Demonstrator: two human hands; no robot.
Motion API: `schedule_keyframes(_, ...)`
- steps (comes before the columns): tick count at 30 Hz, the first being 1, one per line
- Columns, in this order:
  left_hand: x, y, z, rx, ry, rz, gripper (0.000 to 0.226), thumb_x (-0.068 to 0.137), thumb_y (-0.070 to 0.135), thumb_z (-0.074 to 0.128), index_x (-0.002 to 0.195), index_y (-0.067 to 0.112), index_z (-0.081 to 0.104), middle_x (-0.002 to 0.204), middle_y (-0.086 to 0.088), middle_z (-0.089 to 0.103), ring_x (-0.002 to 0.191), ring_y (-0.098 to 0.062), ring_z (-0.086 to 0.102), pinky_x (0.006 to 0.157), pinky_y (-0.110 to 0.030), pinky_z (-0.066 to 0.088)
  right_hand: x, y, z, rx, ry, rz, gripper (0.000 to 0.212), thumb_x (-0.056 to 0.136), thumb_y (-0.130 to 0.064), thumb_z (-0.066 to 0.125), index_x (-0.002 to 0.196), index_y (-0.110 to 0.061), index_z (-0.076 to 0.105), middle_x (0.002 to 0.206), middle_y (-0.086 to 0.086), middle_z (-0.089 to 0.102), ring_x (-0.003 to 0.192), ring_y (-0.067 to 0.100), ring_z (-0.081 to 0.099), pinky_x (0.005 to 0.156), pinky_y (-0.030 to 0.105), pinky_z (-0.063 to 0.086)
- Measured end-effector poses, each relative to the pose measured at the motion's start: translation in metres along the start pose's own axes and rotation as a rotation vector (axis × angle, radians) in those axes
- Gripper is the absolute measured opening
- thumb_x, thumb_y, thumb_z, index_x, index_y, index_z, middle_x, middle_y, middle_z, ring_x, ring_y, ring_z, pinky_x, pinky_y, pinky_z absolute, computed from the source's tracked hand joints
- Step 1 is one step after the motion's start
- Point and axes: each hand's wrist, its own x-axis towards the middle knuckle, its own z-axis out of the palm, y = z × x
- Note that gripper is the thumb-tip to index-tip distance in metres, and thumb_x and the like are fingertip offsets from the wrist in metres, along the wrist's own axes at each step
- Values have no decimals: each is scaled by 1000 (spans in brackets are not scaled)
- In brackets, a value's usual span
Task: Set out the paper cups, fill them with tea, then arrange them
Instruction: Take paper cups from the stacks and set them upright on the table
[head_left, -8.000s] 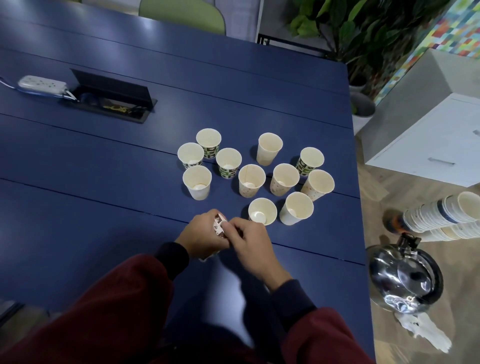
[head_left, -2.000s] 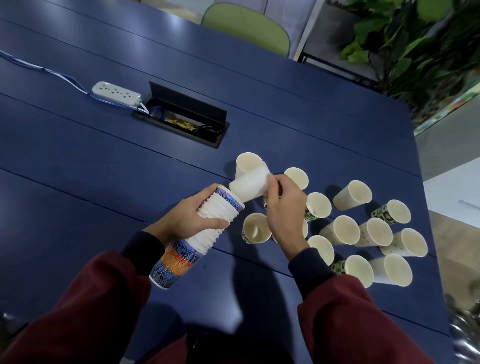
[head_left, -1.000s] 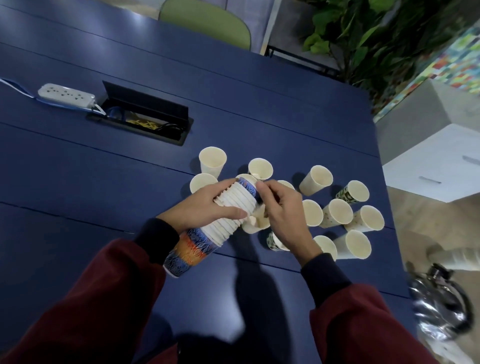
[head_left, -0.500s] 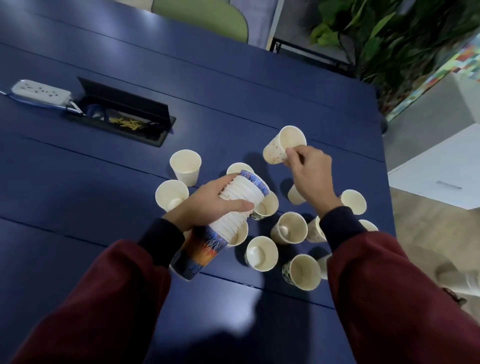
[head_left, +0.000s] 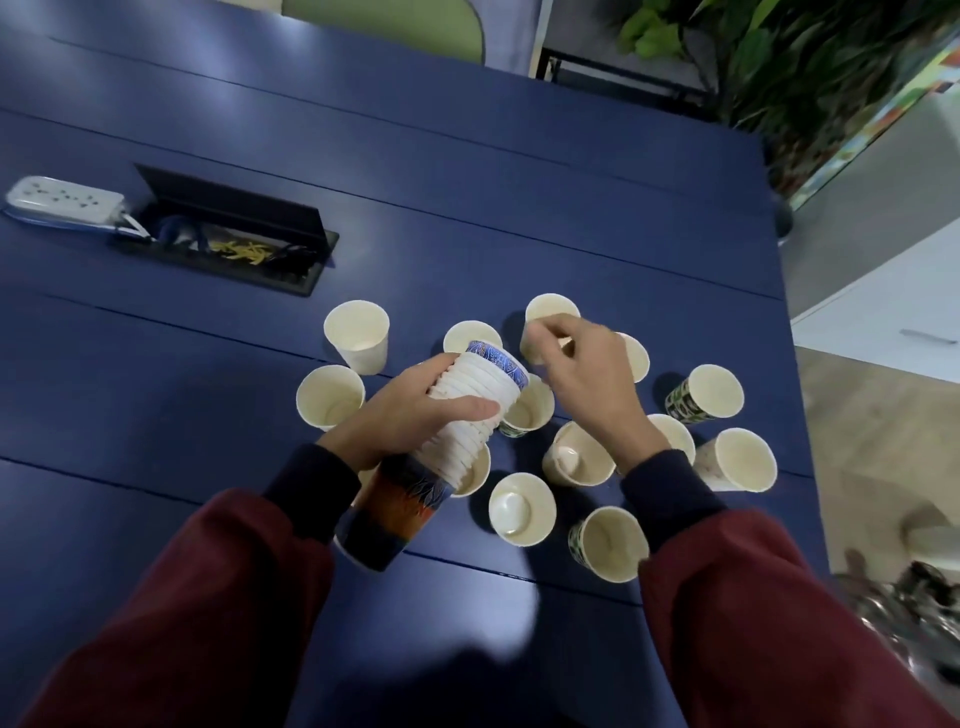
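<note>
Head view shows setting-out underway: left hand (head_left: 410, 415) fingers clamp the cup stack (head_left: 488, 382), right hand (head_left: 592, 384) fingers pinch a cup (head_left: 550, 307) on the tabletop (head_left: 467, 208); next, release, peel another.

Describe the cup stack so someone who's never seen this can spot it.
On the blue table, find the cluster of single paper cups standing open near its right end. Over the cluster's left side the left hand grips a tilted stack of nested cups. Only it shows many white rims and a blue-and-orange patterned outer cup.
</note>
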Motion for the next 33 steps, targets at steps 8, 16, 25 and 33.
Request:
schedule_keyframes(8, -6, -1, -2, -51, -4, 30, 34, 87, 25, 77, 119, 23, 65, 109, -2, 74, 102, -22, 71, 87, -36, 56, -20, -25, 2, 170, -172, -42, 34, 102, -31, 58, 75, -11, 66, 68, 9, 61, 59, 13, 48, 62, 37, 46)
schedule_keyframes(16, -20, 1, -23, -91, 17, 30, 37, 86, 25, 75, 120, 16, 64, 105, -7, 75, 95, -22, 73, 76, -30, 56, 14, -44, 8, 40, 94, -104, 39, 103, -33, 53, 66, -19, 52, 59, -1, 57, 59, 22, 56, 64, 40, 49)
schedule_keyframes(25, -32, 3, -43, -59, 53, 20, 13, 94, 11, 64, 106, 16, 69, 85, 9, 75, 77, -1, 69, 65, -13, 51, 78, -46, 41, -254, -69, -229, 22, 100, -13, 52, 111, -8, 70, 105, 14, 72, 97, 37, 63, 87, 50, 50)
schedule_keyframes(33, -29, 1, -51, -98, 102, -49, 15, 93, 19, 68, 106, 13, 69, 84, -1, 76, 74, -14, 72, 64, -24, 55, 79, -41, 73, -357, -411, -120, 48, 97, -6, 51, 144, -16, 53, 132, 23, 60, 121, 42, 55, 101, 44, 47)
